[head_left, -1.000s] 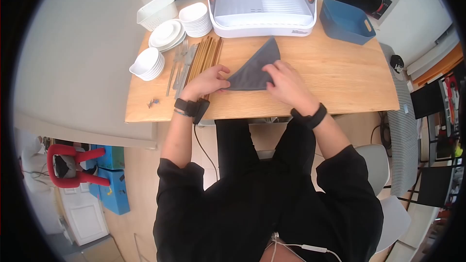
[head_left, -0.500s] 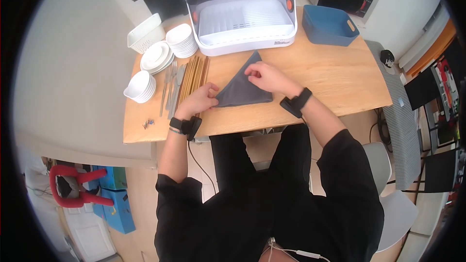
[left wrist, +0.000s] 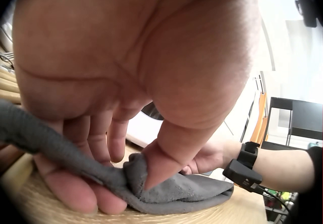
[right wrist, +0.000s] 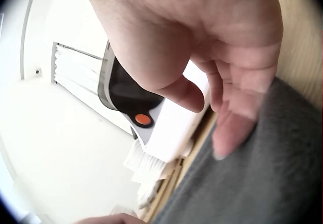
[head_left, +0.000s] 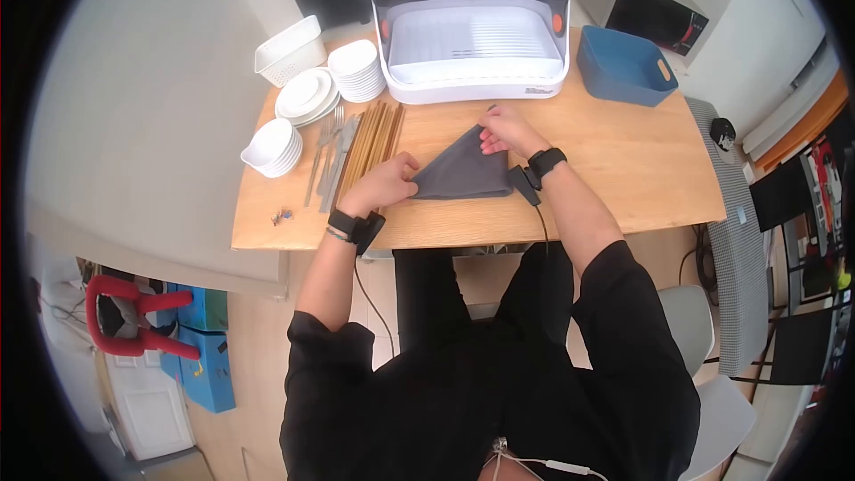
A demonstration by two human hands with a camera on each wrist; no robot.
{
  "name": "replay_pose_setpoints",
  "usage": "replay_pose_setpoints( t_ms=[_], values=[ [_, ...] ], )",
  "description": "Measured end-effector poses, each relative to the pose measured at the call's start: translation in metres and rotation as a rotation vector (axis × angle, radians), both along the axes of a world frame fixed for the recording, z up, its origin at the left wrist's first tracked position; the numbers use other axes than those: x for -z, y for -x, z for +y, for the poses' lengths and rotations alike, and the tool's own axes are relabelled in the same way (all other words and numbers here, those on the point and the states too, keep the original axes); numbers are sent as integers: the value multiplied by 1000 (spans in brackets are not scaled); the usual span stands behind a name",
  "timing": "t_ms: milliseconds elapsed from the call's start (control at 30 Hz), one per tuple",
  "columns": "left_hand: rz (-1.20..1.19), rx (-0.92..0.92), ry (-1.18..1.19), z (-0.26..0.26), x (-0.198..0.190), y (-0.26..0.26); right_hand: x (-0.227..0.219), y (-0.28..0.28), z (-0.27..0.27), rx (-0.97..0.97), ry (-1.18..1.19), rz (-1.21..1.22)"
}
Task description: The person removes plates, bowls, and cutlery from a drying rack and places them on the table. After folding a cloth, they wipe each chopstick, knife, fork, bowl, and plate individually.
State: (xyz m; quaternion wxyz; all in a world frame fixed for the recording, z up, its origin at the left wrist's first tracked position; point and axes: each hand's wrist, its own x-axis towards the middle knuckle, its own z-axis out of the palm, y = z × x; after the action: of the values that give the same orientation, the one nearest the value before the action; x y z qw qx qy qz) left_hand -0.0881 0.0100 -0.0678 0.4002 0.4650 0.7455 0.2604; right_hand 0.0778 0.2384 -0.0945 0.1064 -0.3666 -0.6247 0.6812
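Note:
A grey cloth [head_left: 463, 171], folded into a triangle, lies on the wooden table [head_left: 623, 165]. At its left corner is my left hand [head_left: 381, 187]; in the left wrist view this hand [left wrist: 131, 57] pinches the cloth [left wrist: 176, 194] between thumb and fingers. My right hand [head_left: 509, 131] is at the cloth's upper corner, whose dark tip shows just beyond it. The right wrist view has the right hand [right wrist: 202, 42] with bent fingers, one fingertip touching the cloth [right wrist: 252, 178] near its edge, the thumb standing apart from it.
Left of the cloth lie chopsticks [head_left: 374, 138] and metal cutlery [head_left: 331, 156], beside white plates [head_left: 305, 96], stacked bowls [head_left: 272, 147] and a white basket [head_left: 290, 52]. A white dish cabinet [head_left: 472, 89] stands behind, a blue bin [head_left: 623, 71] at back right.
My right hand has moved from the cloth's right side, over it, to the upper corner. The left hand remains at the left corner. The head view has shifted.

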Motion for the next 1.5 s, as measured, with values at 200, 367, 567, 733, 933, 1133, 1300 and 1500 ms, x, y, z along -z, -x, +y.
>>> replay_pose_setpoints(
  t_ms=[200,367,567,733,933,1133,1300,1500],
  values=[
    [175,59,-13,4,4,0,3,0,-1,-104,-856,-122],
    [358,149,-68,4,-18,-10,6,-14,7,-466,-1571,-178],
    [563,151,-370,-2,-18,-3,-43,-36,4,-657,-1290,-346],
    [717,-40,-716,-11,-81,-16,-117,-74,-13,-173,-1639,87],
    [1039,1,-809,-6,-56,-28,-95,-118,-29,-310,-1972,-36],
    [857,316,-538,-3,0,-29,-66,-146,-33,-640,-1442,-404],
    [1012,319,-536,-10,-19,-39,-76,-149,-45,-631,-1588,-431],
    [1319,259,-598,2,1,-55,-46,-151,-38,-447,-1721,-474]
  ],
)
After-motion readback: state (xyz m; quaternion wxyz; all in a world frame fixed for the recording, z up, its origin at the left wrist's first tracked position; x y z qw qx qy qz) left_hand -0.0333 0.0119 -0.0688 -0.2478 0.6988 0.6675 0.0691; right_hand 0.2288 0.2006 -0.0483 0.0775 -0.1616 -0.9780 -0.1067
